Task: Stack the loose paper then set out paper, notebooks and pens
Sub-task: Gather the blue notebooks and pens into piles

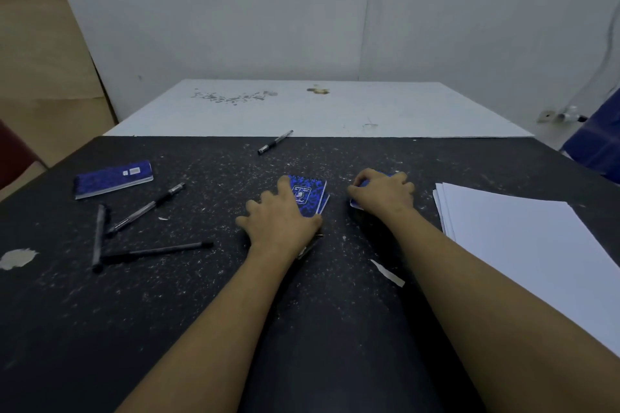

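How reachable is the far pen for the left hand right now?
Probably yes. The far pen lies at the table edge, beyond the notebooks the left hand rests on; nothing stands between, though it must leave them first.

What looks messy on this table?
Three pens at the left lie crisscrossed, not lined up. A torn paper scrap lies loose near the middle, and a pale chipped patch marks the black table near its left edge.
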